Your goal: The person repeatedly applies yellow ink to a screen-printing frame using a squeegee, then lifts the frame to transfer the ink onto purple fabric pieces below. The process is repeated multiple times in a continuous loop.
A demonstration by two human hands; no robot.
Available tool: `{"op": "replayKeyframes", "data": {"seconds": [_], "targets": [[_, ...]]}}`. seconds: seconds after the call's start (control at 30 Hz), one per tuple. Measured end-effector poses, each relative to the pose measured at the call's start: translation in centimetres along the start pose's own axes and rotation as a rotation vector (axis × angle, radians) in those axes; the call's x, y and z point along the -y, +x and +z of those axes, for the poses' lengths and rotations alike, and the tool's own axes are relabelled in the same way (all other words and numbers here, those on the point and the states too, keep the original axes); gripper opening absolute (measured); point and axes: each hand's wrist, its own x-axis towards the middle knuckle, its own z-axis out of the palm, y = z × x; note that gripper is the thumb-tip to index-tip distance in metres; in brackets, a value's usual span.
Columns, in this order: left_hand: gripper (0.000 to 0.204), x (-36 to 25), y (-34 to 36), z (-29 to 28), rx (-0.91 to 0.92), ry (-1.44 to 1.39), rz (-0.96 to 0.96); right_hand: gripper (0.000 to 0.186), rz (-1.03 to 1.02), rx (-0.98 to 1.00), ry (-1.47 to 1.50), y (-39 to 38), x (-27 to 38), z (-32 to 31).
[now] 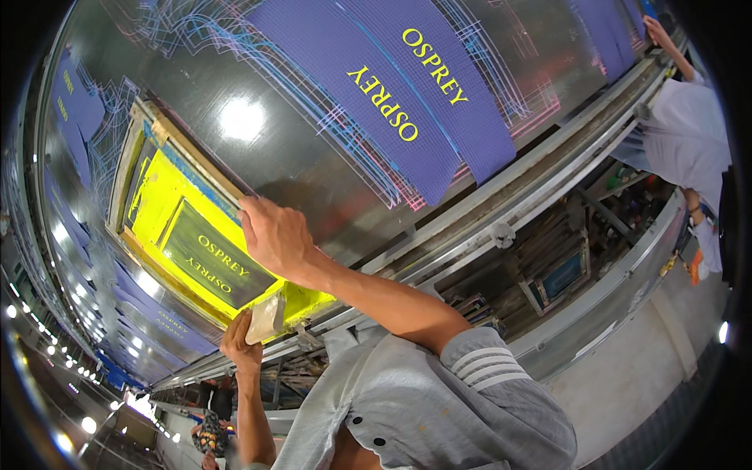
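Note:
A screen printing frame with a wooden rim lies tilted to the left on the long dark table. Bright yellow ink covers much of its mesh, around a darker rectangle with lettering. My right hand is closed over the frame's right rim, fingers curled round the edge. At the near end of the frame, my left hand grips a pale, flat squeegee, whose blade is by the yellow ink. Part of the left hand's grip is hidden behind the squeegee.
Purple fabric panels with yellow lettering lie on the table, among blue and pink ink lines. A metal rail runs along the near edge. Under it, a shelf holds frames. Another person stands at the right.

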Motion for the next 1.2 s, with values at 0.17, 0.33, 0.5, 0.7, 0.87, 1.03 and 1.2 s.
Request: {"op": "replayKeyframes", "data": {"seconds": [0.17, 0.33, 0.5, 0.7, 0.87, 1.03, 1.2], "targets": [[0.029, 0.0, 0.1, -0.7, 0.057, 0.02, -0.002, 0.01, -0.022, 0.024, 0.028, -0.1, 1.1, -0.5], [0.031, 0.7, -0.4, -2.3, 0.117, 0.032, 0.013, 0.013, -0.004, 0.032, 0.126, -1.3, 1.4, 0.5], [0.032, 0.9, -0.9, -2.9, 0.144, 0.036, -0.002, 0.015, -0.008, 0.064, 0.161, -1.8, 2.0, 0.8], [0.032, 0.5, -0.7, -2.9, 0.156, 0.027, -0.012, 0.018, -0.032, 0.08, 0.173, -1.6, 2.1, 0.4], [0.032, 0.8, -1.2, -3.6, 0.173, 0.035, 0.013, 0.02, -0.017, 0.081, 0.174, -2.2, 2.6, 0.5], [0.035, 0.8, -1.3, -4.1, 0.18, 0.033, -0.001, 0.02, -0.033, 0.067, 0.2, -2.1, 3.0, 0.5], [0.038, 1.2, -1.9, -3.9, 0.181, 0.012, -0.006, 0.02, -0.015, 0.097, 0.209, -2.2, 2.9, 0.4]]}}
